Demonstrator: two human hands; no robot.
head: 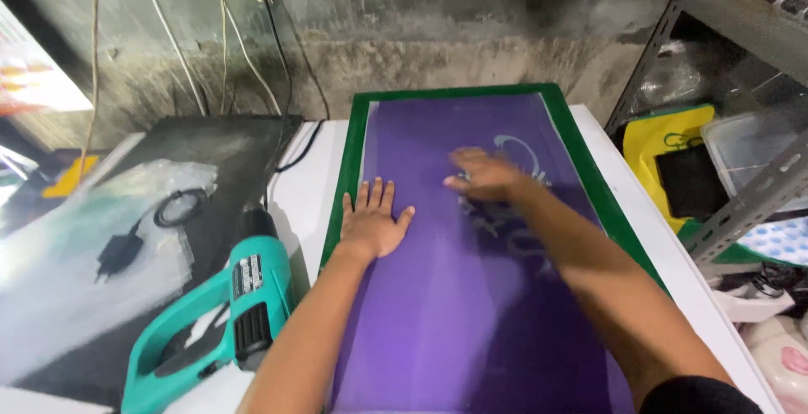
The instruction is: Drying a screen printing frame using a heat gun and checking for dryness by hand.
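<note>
Both hands lie flat and empty, left hand (371, 222) and right hand (486, 177), on the purple screen (438, 313).

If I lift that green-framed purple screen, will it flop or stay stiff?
The screen frame looks rigid, so it probably lifts flat. Its purple mesh seems thin and taut under the left hand and right hand, so likely easy to puncture.

— Where's the camera looking from?
— From the head, close above the green-framed purple screen (471, 296), tilted down and forward towards the stained wall (421, 35) beyond it.
— Any second view?
— Only this one.
</note>
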